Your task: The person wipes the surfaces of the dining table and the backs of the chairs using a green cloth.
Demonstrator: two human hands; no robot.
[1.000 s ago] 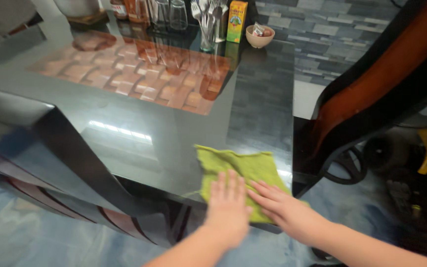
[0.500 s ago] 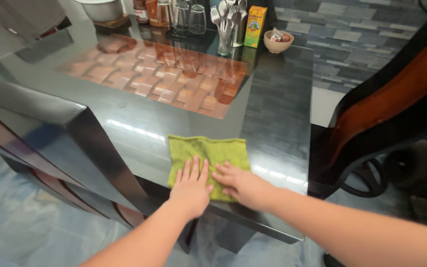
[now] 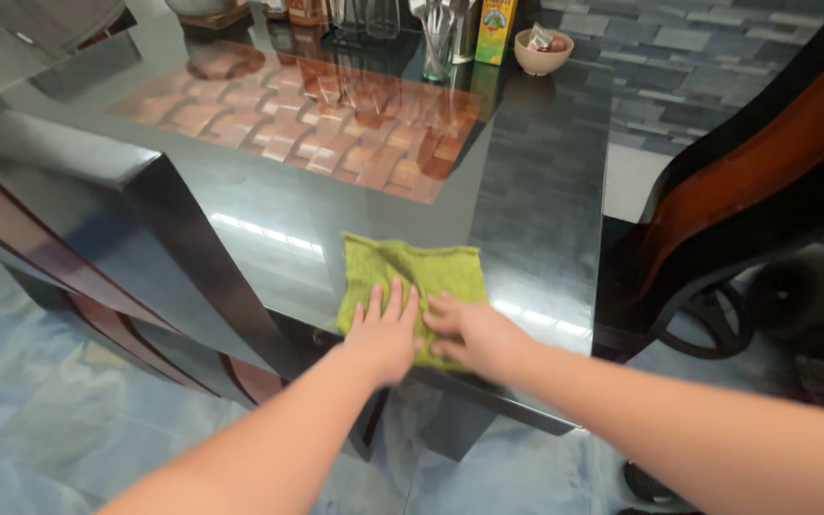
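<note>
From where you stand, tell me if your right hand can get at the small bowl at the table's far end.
Probably not without stepping closer. The right hand lies flat on the green cloth at the near edge; the bowl sits across the whole glass table.

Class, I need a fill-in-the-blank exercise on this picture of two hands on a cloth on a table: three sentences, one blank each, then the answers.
1. Both hands, left hand and right hand, press flat on a cloth whose colour is ____.
2. The cloth lies near the table's ____ edge, closest to the person.
3. The small bowl stands at the table's ____ end.

Answers: green; near; far
</note>
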